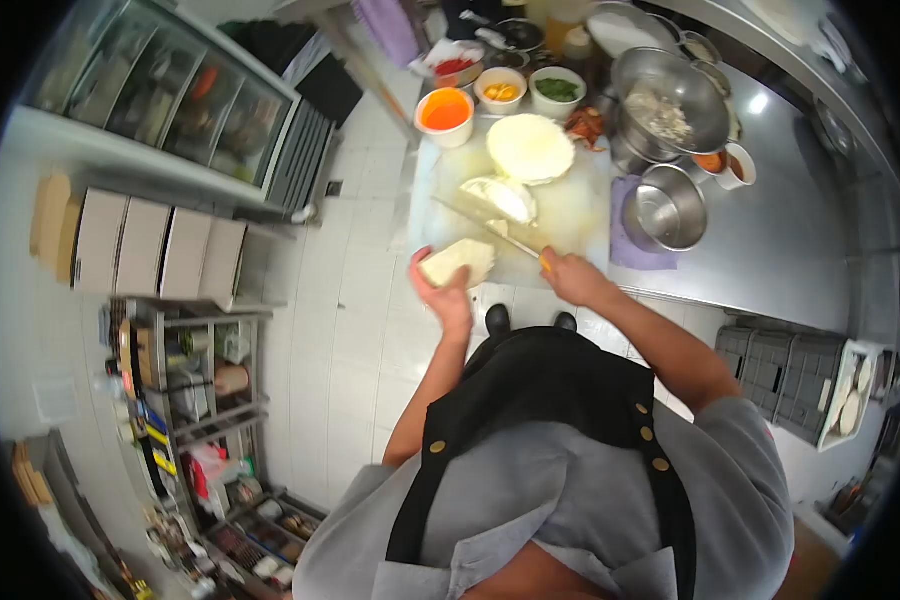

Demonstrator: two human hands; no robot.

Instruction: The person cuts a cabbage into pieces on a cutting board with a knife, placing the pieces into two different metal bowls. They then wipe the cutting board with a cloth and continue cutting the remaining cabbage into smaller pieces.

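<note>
My left hand point(442, 297) grips a pale, flat-faced piece of what looks like cabbage point(457, 263) at the near left edge of the white cutting board point(582, 205). In my right hand point(574, 278) is the yellow handle of a knife point(491, 229), its blade pointing left across the board. Just beyond the blade lies a pale cabbage wedge point(505, 198). Farther back, a larger rounded pale cabbage piece point(530, 148) rests on the board, beside some reddish-brown pieces point(585, 127). A small pale scrap point(498, 227) is close to the blade.
Tubs of orange liquid point(444, 115), yellow pieces point(500, 90) and chopped greens point(557, 91) line the board's back edge. At right stand a steel pot point(665, 208) on a purple cloth point(630, 254) and a large metal bowl point(705, 100). Crates point(770, 365) sit under the counter.
</note>
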